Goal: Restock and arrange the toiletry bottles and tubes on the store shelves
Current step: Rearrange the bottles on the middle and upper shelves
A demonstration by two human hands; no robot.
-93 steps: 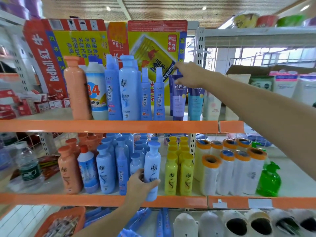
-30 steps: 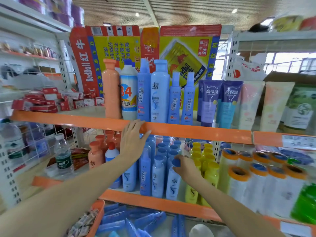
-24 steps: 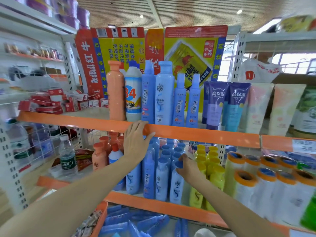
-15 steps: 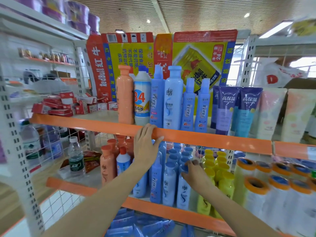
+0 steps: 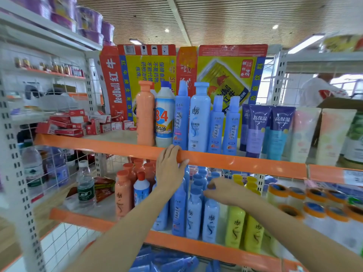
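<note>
Since three seconds back both hands dropped and swapped jobs: right hand [image 5: 225, 190] came off the purple tubes [image 5: 259, 130] up top and now sits on the cap of a light-blue bottle [image 5: 210, 218] in the front row of the middle shelf [image 5: 196, 247]; left hand [image 5: 170, 169] let go of the bottle it held and went up to the orange edge of the upper shelf [image 5: 245, 160]. Camera also slid left and closer.

Right hand: fingers curled over the cap, grasping or pressing it, can't tell which, the cap is mostly hidden. Bottle stands upright, touching its blue neighbours, just beside the yellow bottles [image 5: 243, 226]. Left hand: palm flat, fingers hooked over the shelf lip, holding no product, looks like bracing.

Upper shelf row: orange bottle [image 5: 145, 114], white 84 disinfectant bottle [image 5: 164, 118], blue bottles, then tubes, all upright and facing front. Flattened Red Bull carton [image 5: 176, 75] stands behind them as a backing. Middle shelf: orange bottles left, blue block in the centre, yellow, then orange-rimmed rolls [image 5: 314, 205] on the right. Water bottle [image 5: 85, 185] and red packets sit off to the left, apart from the toiletries.

Progress, my read: mostly done. Both shelves are filled and grouped by colour. Left: squaring up the blue front row, and loose blue tubes [image 5: 163, 262] lie jumbled on the lowest level, not yet arranged.
</note>
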